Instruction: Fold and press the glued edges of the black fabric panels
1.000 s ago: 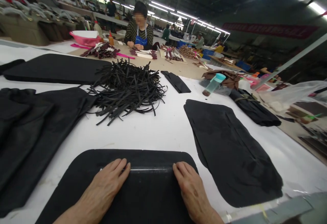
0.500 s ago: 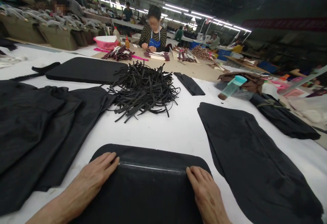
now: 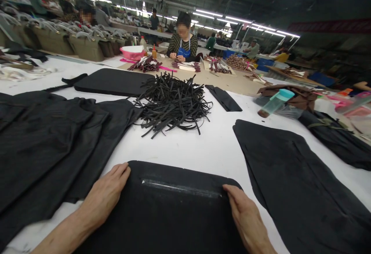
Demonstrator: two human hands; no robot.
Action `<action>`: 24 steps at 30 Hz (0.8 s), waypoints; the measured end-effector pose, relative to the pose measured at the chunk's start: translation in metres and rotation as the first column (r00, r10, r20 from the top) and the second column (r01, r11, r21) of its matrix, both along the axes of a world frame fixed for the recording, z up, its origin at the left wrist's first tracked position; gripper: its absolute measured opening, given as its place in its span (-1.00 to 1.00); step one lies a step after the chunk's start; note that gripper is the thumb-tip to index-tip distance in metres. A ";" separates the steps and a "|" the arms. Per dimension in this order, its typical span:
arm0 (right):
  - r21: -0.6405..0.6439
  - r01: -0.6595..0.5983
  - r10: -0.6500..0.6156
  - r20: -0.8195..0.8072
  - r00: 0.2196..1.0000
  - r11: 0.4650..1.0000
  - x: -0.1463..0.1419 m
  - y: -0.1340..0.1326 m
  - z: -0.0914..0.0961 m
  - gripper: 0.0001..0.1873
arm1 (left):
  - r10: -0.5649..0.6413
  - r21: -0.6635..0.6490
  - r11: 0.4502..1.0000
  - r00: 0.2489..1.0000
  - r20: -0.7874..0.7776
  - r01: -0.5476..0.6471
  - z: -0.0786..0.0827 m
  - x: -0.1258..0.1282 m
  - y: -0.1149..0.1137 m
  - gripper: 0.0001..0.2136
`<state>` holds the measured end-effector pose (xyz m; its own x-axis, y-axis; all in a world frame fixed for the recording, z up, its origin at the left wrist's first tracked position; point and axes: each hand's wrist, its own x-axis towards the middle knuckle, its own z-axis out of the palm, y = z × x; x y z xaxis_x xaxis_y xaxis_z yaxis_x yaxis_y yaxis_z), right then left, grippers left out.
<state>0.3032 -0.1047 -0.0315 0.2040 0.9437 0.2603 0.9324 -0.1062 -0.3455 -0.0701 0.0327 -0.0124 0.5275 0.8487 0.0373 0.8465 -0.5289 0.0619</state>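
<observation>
1. Black panel [image 3: 174,211] lies flat on white counter [image 3: 203,149], nearest the camera, with a shiny strip [image 3: 181,187] across its top.
2. Left hand [image 3: 104,196] rests open and flat on the panel's left edge, fingers straight, grip holding nothing.
3. Right hand [image 3: 249,219] rests flat on the right edge, grip open too.
4. Black strap pile [image 3: 174,103] sits beyond; dark fabric stacks [image 3: 52,142] left, another dark piece [image 3: 301,184] right.

We see a matt black rounded cloth panel [image 3: 174,215] with a glossy clear strip [image 3: 181,188]; our white tabletop [image 3: 203,149] looks smooth, with leathery black strips [image 3: 174,103] heaped on it.
</observation>
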 end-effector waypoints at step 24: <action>-0.313 -0.256 0.286 0.051 0.957 0.914 -0.069 0.089 0.044 -0.90 | -0.557 -0.090 0.802 0.794 0.242 0.590 0.003 0.095 -0.064 -0.51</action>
<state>0.2343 -0.0158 0.0122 -0.0822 0.9959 -0.0384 0.9666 0.0703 -0.2464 0.0249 -0.0317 -0.0097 0.9146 0.3948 0.0872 0.3514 -0.8827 0.3120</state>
